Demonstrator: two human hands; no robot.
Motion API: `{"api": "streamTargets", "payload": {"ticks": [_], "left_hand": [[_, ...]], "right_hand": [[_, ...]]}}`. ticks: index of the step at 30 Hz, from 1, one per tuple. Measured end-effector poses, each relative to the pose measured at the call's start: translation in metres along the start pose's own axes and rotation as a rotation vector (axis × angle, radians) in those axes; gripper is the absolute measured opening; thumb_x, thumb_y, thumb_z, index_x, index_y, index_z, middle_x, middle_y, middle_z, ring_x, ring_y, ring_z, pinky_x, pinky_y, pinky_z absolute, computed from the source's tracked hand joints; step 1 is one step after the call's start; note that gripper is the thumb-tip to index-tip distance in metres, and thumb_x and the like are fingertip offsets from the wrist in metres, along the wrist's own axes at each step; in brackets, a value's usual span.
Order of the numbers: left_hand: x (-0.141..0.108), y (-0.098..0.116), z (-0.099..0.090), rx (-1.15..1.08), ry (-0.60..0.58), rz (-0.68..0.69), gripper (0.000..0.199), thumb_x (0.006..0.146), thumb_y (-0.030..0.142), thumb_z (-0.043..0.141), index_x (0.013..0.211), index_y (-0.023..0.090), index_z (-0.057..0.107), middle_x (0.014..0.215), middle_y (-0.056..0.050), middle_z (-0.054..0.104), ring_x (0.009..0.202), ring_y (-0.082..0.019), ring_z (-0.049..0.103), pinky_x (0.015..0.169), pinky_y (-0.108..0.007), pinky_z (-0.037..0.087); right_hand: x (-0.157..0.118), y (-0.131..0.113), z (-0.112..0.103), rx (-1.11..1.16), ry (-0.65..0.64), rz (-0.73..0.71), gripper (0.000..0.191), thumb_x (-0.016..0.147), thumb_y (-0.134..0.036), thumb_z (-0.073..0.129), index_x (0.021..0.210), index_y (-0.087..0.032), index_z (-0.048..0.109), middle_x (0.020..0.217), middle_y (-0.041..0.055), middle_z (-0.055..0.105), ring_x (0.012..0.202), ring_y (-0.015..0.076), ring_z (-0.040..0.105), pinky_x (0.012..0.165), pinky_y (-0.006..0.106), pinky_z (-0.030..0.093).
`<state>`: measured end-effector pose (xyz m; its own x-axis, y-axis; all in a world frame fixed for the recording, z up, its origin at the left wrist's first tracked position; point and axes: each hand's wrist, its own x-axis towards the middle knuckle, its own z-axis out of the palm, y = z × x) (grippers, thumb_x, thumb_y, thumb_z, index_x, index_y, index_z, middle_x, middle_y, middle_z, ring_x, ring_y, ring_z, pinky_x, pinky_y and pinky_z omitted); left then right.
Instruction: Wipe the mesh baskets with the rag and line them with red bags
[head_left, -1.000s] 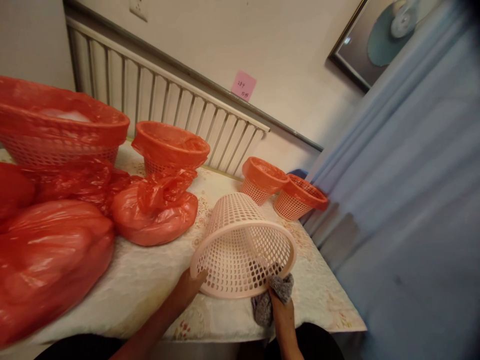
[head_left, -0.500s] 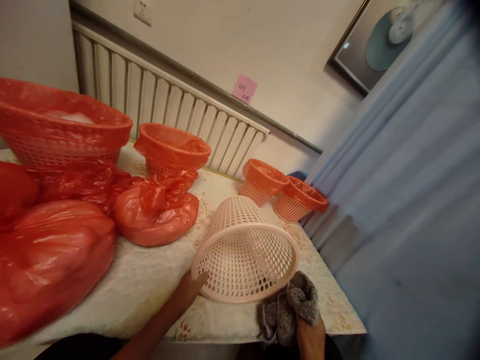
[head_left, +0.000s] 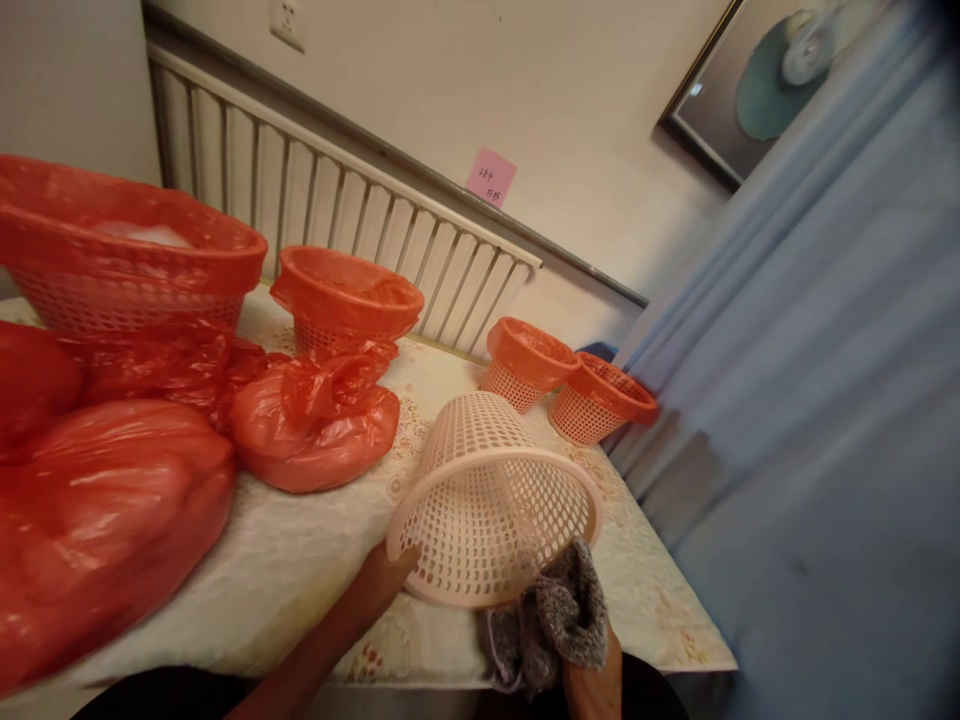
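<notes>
A pale pink mesh basket lies on its side on the table, its open mouth facing me. My left hand grips the left part of its rim, thumb inside. My right hand is closed on a grey cloth, which covers its fingers and hangs down to the left. The cloth is at the lower right of the rim, in front of the basket's mouth; whether it touches the mesh is hard to tell.
Tied red bags and red-lined baskets stand at the left. Two smaller lined baskets are behind the pink one. A radiator runs along the wall; a blue curtain hangs at the right of the table.
My right hand has moved left with the grey cloth, which now overlaps the lower right of the basket's mouth. My left hand keeps its hold on the rim.
</notes>
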<state>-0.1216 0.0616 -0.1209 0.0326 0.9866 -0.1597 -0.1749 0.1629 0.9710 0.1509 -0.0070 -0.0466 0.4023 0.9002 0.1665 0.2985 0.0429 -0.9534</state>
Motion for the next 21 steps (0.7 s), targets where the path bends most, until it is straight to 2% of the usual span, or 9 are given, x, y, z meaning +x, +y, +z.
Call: {"api": "streamTargets", "payload": {"ticks": [7,14,21], "left_hand": [[-0.001,0.001,0.0,-0.025,-0.016,-0.002,0.05,0.069,0.045,0.066,0.101,0.006,0.068,0.099,-0.018,0.076,0.095,-0.033,0.07,0.084,-0.041,0.055],[-0.001,0.001,0.002,-0.049,-0.027,0.0,0.051,0.07,0.042,0.067,0.107,0.007,0.067,0.105,-0.017,0.075,0.099,-0.033,0.069,0.083,-0.042,0.057],[0.001,-0.004,0.002,-0.045,-0.043,0.011,0.053,0.069,0.038,0.068,0.111,0.005,0.065,0.109,-0.019,0.073,0.102,-0.033,0.069,0.089,-0.042,0.055]], "right_hand": [[-0.002,-0.005,0.012,-0.066,-0.011,-0.117,0.06,0.069,-0.056,0.065,0.117,-0.02,0.066,0.081,0.007,0.073,0.076,0.0254,0.067,0.073,0.035,0.054],[-0.004,-0.011,0.017,-0.095,-0.055,-0.114,0.057,0.07,-0.056,0.063,0.116,-0.022,0.067,0.081,0.0063,0.073,0.077,0.0248,0.067,0.077,0.034,0.055],[-0.004,-0.003,0.016,-0.106,-0.104,-0.07,0.047,0.074,-0.055,0.059,0.105,-0.023,0.072,0.086,0.0079,0.073,0.084,0.0255,0.068,0.078,0.034,0.055]]}}
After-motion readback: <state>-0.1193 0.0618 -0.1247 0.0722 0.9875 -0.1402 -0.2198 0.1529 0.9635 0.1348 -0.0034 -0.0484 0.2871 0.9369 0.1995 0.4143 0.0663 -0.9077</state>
